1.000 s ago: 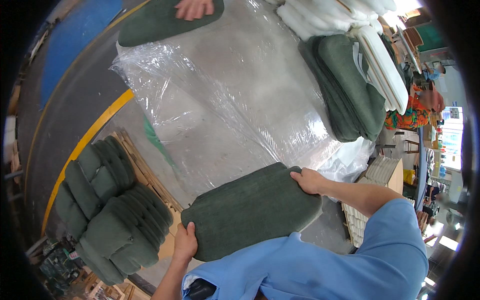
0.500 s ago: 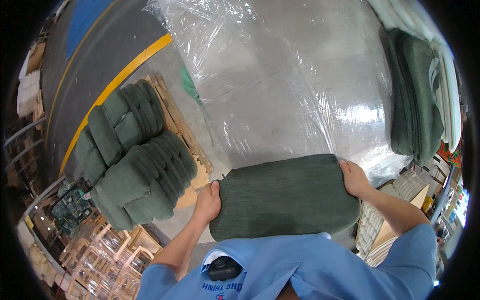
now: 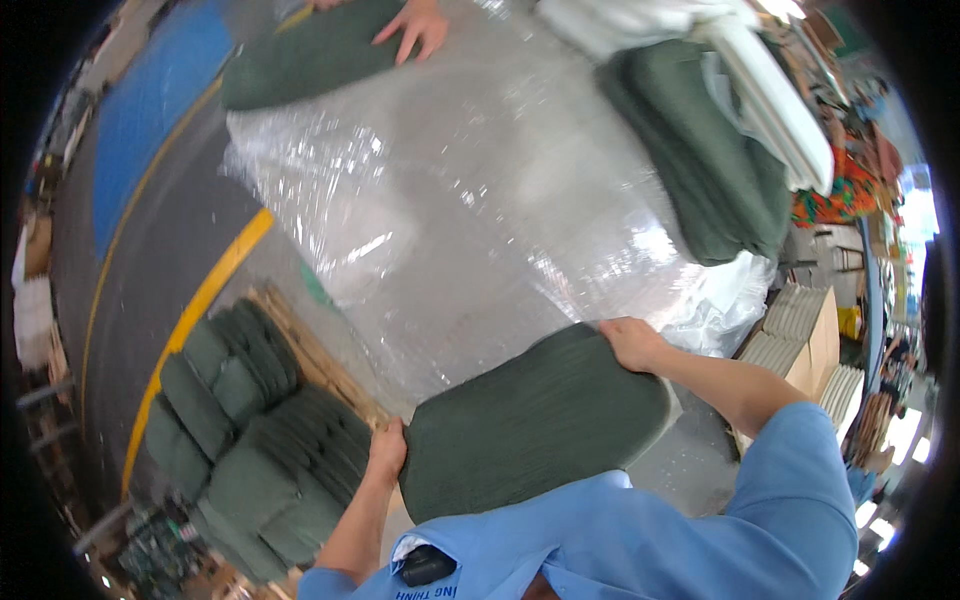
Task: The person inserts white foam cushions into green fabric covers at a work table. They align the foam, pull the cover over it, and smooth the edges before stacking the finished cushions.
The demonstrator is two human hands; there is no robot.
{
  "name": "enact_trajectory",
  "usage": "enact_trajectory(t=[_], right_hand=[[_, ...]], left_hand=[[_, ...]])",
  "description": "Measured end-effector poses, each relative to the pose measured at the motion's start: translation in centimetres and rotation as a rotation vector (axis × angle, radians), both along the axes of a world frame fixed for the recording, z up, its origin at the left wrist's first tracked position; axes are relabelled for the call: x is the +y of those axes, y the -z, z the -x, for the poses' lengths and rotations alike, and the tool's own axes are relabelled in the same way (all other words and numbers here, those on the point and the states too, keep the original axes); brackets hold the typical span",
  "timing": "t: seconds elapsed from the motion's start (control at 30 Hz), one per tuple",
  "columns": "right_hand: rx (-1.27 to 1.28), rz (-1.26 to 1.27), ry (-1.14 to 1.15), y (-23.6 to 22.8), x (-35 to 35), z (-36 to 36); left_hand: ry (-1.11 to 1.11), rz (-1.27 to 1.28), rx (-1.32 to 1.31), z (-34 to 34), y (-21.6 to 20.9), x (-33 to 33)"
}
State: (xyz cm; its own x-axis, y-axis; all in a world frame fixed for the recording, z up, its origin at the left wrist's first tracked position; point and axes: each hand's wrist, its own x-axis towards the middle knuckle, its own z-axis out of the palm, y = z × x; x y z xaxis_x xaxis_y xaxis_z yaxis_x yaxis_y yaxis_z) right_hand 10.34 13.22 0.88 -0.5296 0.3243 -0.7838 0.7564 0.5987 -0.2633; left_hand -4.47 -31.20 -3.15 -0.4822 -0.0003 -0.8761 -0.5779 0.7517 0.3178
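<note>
A dark green fabric-covered cushion hangs in front of my blue shirt, held by its two short ends. My left hand is closed on its left end, the thumb on top. At the far right corner my right hand grips the edge, with the fingers partly hidden underneath. Just beyond the cushion lies the near edge of a table covered in clear plastic film. Across it, another person's hand rests with spread fingers on a second green cushion.
A pile of green cushions stands on a wooden pallet at the left. Folded green covers lie at the table's right, beside white foam slabs. Beige stacked pads stand on the floor at right. A yellow line marks the floor.
The view has swung, so the table and pile sit differently. The held cushion is tilted more, its right end higher. A person's hand and a second cushion have come into view at the far side.
</note>
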Motion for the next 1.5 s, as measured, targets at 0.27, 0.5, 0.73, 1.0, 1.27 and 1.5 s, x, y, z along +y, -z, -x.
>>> enact_trajectory(t=[0.27, 0.5, 0.73, 1.0, 1.27, 1.5], right_hand=[[0.139, 0.118, 0.174, -1.8, -0.1, -3.4], [0.584, 0.13, 0.754, -9.4, -3.1, -12.3], [1.244, 0.037, 1.19, -14.5, -8.7, -14.2], [1.343, 0.13, 0.936, -12.6, -13.7, -15.0], [0.975, 0.404, 0.479, -11.1, -9.5, -14.7], [0.973, 0.647, 0.229, -11.4, 1.0, -12.2]], left_hand=[[0.148, -0.184, 0.463, 3.3, -4.0, 0.8], [0.519, -0.296, 0.607, 6.8, -13.8, 9.2], [0.307, -0.68, 0.868, 9.9, -17.1, 18.8], [-0.391, -1.36, 0.477, 15.3, -19.0, 33.7], [-0.305, -1.216, 0.439, 14.7, -12.7, 41.0], [-0.139, -1.248, 0.503, 13.3, -10.4, 43.0]])
